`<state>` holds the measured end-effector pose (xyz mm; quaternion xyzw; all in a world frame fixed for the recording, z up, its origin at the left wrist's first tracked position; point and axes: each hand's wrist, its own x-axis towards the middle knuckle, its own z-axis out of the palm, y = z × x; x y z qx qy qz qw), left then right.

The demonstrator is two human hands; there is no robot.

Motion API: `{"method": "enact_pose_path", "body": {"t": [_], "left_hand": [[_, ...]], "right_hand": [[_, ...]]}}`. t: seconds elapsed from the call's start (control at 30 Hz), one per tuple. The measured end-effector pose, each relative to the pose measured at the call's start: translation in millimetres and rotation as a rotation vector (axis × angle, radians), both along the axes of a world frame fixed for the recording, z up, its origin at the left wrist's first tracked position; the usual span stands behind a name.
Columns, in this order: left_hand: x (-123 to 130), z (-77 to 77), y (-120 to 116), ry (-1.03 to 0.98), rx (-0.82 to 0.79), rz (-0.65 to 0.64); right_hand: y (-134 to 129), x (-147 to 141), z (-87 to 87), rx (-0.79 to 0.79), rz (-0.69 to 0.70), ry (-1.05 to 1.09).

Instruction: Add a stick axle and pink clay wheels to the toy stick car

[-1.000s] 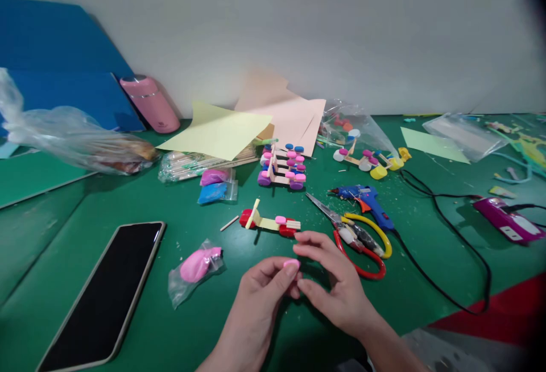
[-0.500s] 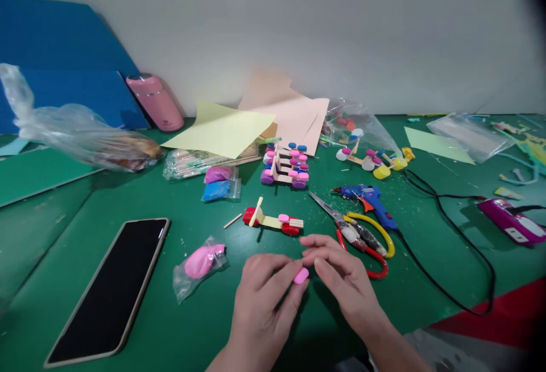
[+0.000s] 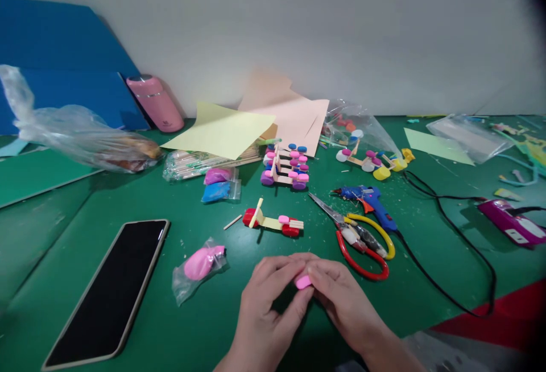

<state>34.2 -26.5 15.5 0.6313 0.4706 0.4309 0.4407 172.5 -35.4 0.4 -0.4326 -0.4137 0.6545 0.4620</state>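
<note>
Between the fingertips of both hands is a small pink clay piece [image 3: 303, 282], rounded and oblong. My left hand [image 3: 273, 304] pinches it from the left with thumb and fingers. From the right, my right hand [image 3: 345, 298] presses thumb and fingers against the same piece. Just beyond the hands stands a small stick model [image 3: 271, 223] with red wheels and a pink seat. A bag of pink clay [image 3: 199, 264] lies to the left of my left hand. Scissors [image 3: 362, 244] with red and yellow handles rest beyond my right hand.
A phone [image 3: 111, 292] lies at the left. Farther back are finished models [image 3: 285, 170], paper sheets [image 3: 222, 127] and a pink bottle [image 3: 156, 103]. A blue glue gun [image 3: 369, 201] trails its black cord along the right side.
My right hand has moved left and closed its fingers on the pink piece, which has tilted slightly. My left hand has shifted a little to the right.
</note>
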Motion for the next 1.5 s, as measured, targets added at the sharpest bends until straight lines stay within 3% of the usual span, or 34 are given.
{"method": "enact_pose_path", "body": {"t": [0.2, 0.3, 0.4, 0.53, 0.8, 1.3, 1.5], "left_hand": [[3.5, 6.6, -0.3, -0.105, -0.136, 0.039], [4.2, 6.7, 0.6, -0.300, -0.410, 0.090], [5.7, 7.2, 2.1, -0.593, -0.756, 0.155], [11.2, 11.1, 2.2, -0.801, -0.942, 0.194], [15.9, 10.8, -2.8, -0.865, -0.990, 0.166], [11.0, 2.6, 3.3, -0.785, -0.894, 0.055], [8.0, 5.1, 0.7, -0.786, -0.917, 0.042]], "right_hand": [[4.4, 0.4, 6.0, 0.087, -0.066, -0.197], [4.9, 3.0, 7.0, 0.170, -0.139, -0.387], [2.9, 3.4, 4.9, 0.350, -0.230, -0.554], [2.0, -2.1, 0.2, 0.584, -0.218, -0.765], [8.6, -2.9, -4.5, 0.697, -0.273, -0.862], [9.7, 3.2, 1.3, 0.733, -0.150, -0.869], [10.8, 6.4, 4.2, 0.675, -0.073, -0.798]]}}
